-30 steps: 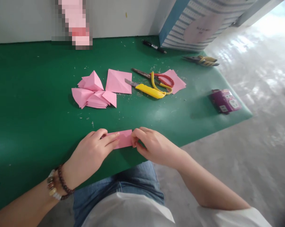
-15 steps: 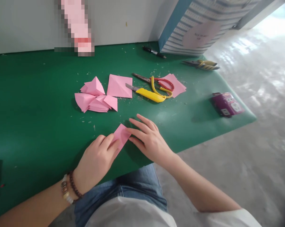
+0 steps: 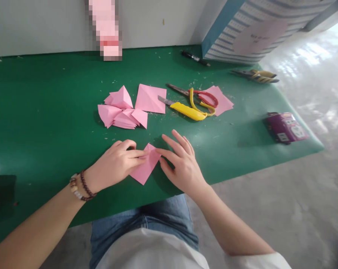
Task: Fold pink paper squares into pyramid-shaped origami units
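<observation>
A small pink square of paper [image 3: 146, 170] lies turned cornerwise on the green table [image 3: 54, 138], near its front edge, with crease lines in it. From the left, my left hand [image 3: 120, 160] holds it, fingertips pressed on its upper part. My right hand [image 3: 183, 162] has thumb and index finger at the paper's right corner, gripping it, while its other fingers are spread above the table. Beyond the hands sits a pile of folded pink paper pieces [image 3: 121, 112], with a creased pink sheet [image 3: 150, 98] beside it.
A yellow-handled knife [image 3: 188, 111] and red-and-yellow scissors [image 3: 205, 98] lie right of centre, partly over pink sheets [image 3: 223, 101]. Farther off are a pen [image 3: 195, 58], pliers [image 3: 255, 76] and a striped bag [image 3: 242, 33]. A purple box [image 3: 288, 127] stands near the right edge.
The paper has opened from a narrow folded shape into a wider square. My left hand's fingers have stretched out across it. The whole view has shifted slightly.
</observation>
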Demonstrator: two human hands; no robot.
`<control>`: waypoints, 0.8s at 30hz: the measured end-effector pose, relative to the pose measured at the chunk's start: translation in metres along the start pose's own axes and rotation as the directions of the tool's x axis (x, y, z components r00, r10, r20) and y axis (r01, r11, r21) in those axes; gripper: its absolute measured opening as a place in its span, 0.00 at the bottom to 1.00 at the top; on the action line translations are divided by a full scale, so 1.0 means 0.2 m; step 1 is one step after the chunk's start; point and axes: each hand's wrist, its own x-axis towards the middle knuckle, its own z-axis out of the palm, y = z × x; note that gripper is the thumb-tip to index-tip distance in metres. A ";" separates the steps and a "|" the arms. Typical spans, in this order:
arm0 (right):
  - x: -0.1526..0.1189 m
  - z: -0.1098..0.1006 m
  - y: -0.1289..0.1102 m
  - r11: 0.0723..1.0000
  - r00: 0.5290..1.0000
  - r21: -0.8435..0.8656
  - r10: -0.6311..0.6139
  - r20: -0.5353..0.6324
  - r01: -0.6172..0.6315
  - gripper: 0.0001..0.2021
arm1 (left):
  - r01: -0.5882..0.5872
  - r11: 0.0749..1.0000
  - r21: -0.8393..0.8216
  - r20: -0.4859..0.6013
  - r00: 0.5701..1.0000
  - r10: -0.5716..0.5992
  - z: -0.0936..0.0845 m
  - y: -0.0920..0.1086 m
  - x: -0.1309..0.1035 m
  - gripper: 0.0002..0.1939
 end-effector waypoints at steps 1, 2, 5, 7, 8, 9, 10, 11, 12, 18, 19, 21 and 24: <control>0.00 0.00 -0.01 1.000 1.000 -0.014 0.004 0.004 -0.004 0.11 | 0.003 1.000 0.002 0.002 1.000 -0.003 0.00 0.00 0.00 0.16; 0.00 0.01 -0.01 1.000 1.000 -0.028 0.007 0.012 -0.006 0.12 | 0.006 1.000 0.004 0.002 1.000 -0.006 0.00 0.00 0.00 0.17; -0.01 0.01 -0.04 0.999 0.999 -0.054 0.005 0.035 -0.003 0.15 | 0.022 1.000 0.001 -0.001 1.000 -0.022 -0.01 0.00 0.00 0.17; -0.02 0.01 -0.07 0.998 0.999 -0.060 -0.001 0.038 0.004 0.17 | 0.029 0.999 -0.012 -0.004 1.000 -0.029 -0.01 0.00 0.00 0.16; -0.03 0.01 -0.09 0.998 0.999 -0.058 -0.006 0.041 0.008 0.17 | 0.030 0.999 -0.019 -0.003 1.000 -0.030 -0.01 0.00 0.00 0.15; -0.04 0.01 -0.11 0.998 0.999 -0.054 -0.009 0.047 0.012 0.18 | 0.029 0.999 -0.025 -0.003 1.000 -0.029 -0.01 0.00 0.00 0.15; -0.05 0.01 -0.12 0.999 0.998 -0.048 -0.011 0.057 0.013 0.18 | 0.029 0.999 -0.028 -0.001 1.000 -0.029 -0.01 0.00 0.00 0.16; -0.06 0.02 -0.14 0.999 0.998 -0.041 -0.010 0.067 0.013 0.18 | 0.028 0.999 -0.029 0.000 1.000 -0.028 -0.01 -0.01 0.00 0.16; -0.07 0.02 -0.16 0.999 0.997 -0.035 -0.011 0.076 0.013 0.18 | 0.028 0.999 -0.028 0.003 1.000 -0.028 -0.01 -0.01 0.00 0.17; -0.12 0.04 -0.24 0.999 0.995 0.011 -0.044 0.094 0.043 0.23 | 0.022 0.998 -0.055 0.007 1.000 -0.022 0.00 -0.01 -0.01 0.15; -0.12 0.04 -0.24 0.998 0.993 0.033 -0.059 0.103 0.056 0.26 | 0.021 0.998 -0.063 0.007 1.000 -0.021 0.00 -0.01 -0.01 0.15; -0.12 0.03 -0.21 0.994 0.993 0.087 -0.070 0.093 0.062 0.34 | 0.023 0.997 -0.078 0.006 1.000 -0.023 0.00 -0.01 -0.01 0.15; -0.10 0.01 -0.12 0.996 0.998 0.070 0.062 -0.019 -0.060 0.31 | 0.010 0.994 -0.105 -0.018 1.000 -0.011 0.01 -0.01 -0.01 0.17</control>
